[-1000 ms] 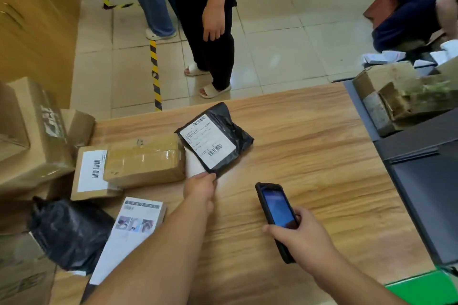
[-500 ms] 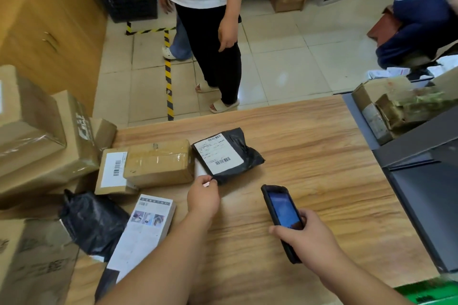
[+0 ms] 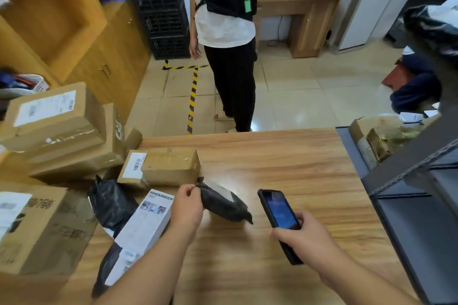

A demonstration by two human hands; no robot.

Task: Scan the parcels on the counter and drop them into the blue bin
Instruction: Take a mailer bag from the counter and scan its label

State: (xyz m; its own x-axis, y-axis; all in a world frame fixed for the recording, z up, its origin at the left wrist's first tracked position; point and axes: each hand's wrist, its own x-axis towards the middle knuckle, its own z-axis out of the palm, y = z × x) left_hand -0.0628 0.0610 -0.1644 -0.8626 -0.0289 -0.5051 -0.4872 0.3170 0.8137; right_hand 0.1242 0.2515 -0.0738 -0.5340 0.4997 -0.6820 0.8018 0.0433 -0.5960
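Observation:
My left hand (image 3: 187, 205) pinches one end of a small black poly-bag parcel (image 3: 224, 202) with a white label, lifted just above the wooden counter (image 3: 285, 166). My right hand (image 3: 303, 238) grips a black handheld scanner (image 3: 278, 220) with its screen lit, just right of the parcel. More parcels lie on the counter's left: a taped brown box (image 3: 171, 166), a white printed box (image 3: 143, 228), a black bag (image 3: 111, 203) and a stack of cardboard boxes (image 3: 57, 131). No blue bin shows in the head view.
A person in a white shirt and black trousers (image 3: 228, 39) stands on the tiled floor beyond the counter's far edge. A dark metal rack (image 3: 416, 181) borders the counter's right side, with opened cardboard (image 3: 374, 138) behind it. Wooden cabinets (image 3: 74, 32) stand at left.
My left hand has pinched the black parcel's end and lifted it off the counter, tilting the label away. The head view has tipped upward. The scanner hand has stayed close beside it.

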